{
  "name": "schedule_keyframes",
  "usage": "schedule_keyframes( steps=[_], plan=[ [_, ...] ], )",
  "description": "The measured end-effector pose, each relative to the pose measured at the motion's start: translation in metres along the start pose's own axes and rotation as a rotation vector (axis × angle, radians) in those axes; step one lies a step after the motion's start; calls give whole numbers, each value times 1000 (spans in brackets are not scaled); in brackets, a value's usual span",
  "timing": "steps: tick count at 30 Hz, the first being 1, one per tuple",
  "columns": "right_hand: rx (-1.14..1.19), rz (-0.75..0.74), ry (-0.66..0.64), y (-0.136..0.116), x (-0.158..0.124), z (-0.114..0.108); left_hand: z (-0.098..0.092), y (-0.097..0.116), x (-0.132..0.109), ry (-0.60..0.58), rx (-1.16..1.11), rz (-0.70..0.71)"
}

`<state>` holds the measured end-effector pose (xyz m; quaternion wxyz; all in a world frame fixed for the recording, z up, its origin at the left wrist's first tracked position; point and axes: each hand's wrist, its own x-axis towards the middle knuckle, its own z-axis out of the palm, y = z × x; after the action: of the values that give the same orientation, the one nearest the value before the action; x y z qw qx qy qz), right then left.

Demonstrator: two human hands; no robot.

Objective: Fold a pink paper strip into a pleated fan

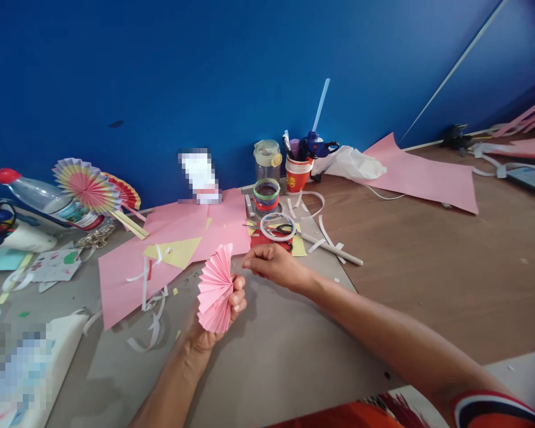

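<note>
A pleated pink paper fan [214, 292], spread to about a half circle, stands upright in my left hand [232, 303], whose fingers wrap round its straight right edge. Just to the right of the fan is my right hand [271, 264], its thumb and forefinger pinched together; whether something small is between them is too fine to tell. The two hands are apart. Behind them lie scissors [285, 228], a clear tape roll [277, 227] and a thin white rod [332, 248]. Pink paper sheets [129, 279] with a yellow piece [173, 252] spread to the left.
A clear jar [267, 163] and a red cup [298, 175] of tools stand by the blue wall. At the left are finished fans [89, 187], a plastic bottle [44, 196] and paper scraps. Another pink sheet [428, 178] and a phone [532, 180] lie at the right.
</note>
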<state>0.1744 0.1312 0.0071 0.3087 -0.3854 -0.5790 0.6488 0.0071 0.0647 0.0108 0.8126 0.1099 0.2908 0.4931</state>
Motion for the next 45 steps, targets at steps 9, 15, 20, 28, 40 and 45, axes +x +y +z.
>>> schedule_keyframes(
  steps=[9,15,20,28,40,45],
  plan=[
    [-281,-66,117,3,2,-6,-2,3,0,-12,29,12],
    [-441,-96,193,5,3,-15,-1,4,-1,-59,17,9],
    [-446,-161,306,-4,3,-23,2,4,-4,-67,36,-15],
    [104,-110,-411,-11,-9,-13,-4,1,-1,-39,51,9],
    [-25,-156,-350,-1,-2,-13,1,0,-1,66,139,26],
    [41,-140,-253,0,-2,-12,5,-2,-1,85,109,57]
  ],
)
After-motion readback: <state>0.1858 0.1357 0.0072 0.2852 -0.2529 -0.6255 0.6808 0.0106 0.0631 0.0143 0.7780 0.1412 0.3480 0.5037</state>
